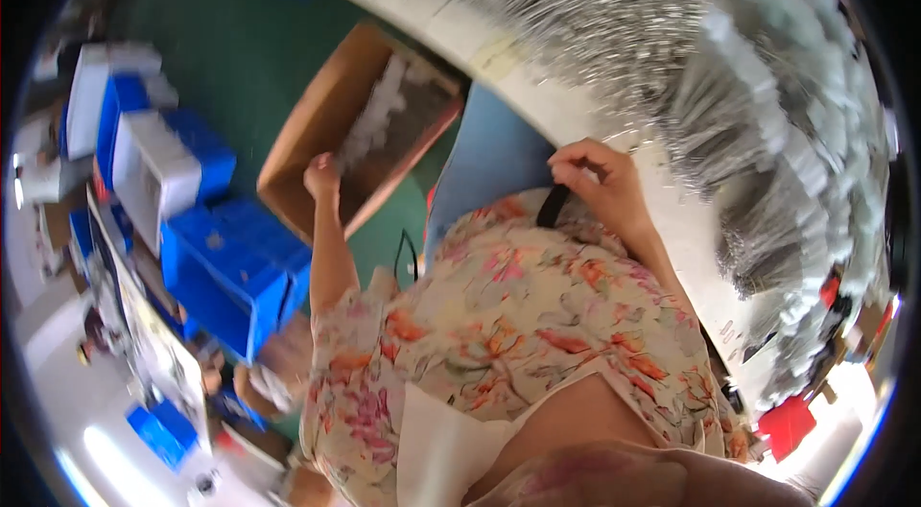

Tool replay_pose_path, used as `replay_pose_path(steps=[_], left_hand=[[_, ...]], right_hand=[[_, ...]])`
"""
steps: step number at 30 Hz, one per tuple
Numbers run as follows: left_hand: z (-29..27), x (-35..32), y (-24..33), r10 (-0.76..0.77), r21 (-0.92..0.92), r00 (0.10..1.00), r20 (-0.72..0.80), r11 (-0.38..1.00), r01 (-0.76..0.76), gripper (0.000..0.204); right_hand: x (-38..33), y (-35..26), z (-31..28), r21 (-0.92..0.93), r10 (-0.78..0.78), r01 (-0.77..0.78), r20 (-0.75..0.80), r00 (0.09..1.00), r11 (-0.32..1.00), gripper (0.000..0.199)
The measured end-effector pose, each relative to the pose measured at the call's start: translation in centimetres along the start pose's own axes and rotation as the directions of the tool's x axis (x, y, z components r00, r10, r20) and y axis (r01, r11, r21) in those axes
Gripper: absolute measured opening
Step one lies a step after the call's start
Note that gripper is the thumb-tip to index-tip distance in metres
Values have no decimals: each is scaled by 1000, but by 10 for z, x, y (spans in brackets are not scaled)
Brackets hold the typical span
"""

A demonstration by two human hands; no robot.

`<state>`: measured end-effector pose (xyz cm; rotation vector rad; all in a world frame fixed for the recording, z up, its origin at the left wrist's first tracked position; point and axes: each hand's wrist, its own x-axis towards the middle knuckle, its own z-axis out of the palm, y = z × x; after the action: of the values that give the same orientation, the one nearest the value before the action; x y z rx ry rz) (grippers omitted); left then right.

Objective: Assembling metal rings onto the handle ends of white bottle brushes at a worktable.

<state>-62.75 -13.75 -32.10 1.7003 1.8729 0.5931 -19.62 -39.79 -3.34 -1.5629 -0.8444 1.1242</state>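
My left hand (323, 173) is closed, over the near left side of an open cardboard box (309, 114); whatever its fingers may hold is hidden. Inside the box lie white, bunched pieces (379, 114) on a dark brownish bottom. At the table's edge, above my lap, my right hand (602, 183) has its fingers curled in toward the thumb. A short black strip (553, 207) shows right below these fingertips, against my flowered clothing; I cannot tell if they grip it. Several bundles of thin silvery wire-like strands (614, 23) cover the white table (662, 190) to the right.
Blue bins (230, 262) and a white bin (158, 171) stand at the left on the green floor (206, 3). Pale, whitish bundle ends (806, 171) line the table's far right. A red thing (789, 425) is at the lower right. People work at the far left.
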Motion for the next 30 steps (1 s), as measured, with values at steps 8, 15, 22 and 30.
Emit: replay_pose_path(steps=[8, 15, 22, 30], left_hand=[[-40, 2, 531, 830, -159, 382, -407, 347, -924, 19], [84, 56, 721, 963, 174, 222, 154, 195, -965, 24], [126, 58, 737, 937, 433, 287, 199, 179, -883, 17], [112, 61, 741, 939, 429, 285, 195, 180, -885, 12]], right_hand=[[-29, -69, -120, -44, -244, 243, -306, 920, 969, 9], [-28, -109, -231, -406, -340, 135, -492, 801, 904, 16], [58, -95, -308, -680, -423, -38, -497, 758, 732, 18], [174, -78, -311, -751, -356, -257, -548, 757, 609, 24]])
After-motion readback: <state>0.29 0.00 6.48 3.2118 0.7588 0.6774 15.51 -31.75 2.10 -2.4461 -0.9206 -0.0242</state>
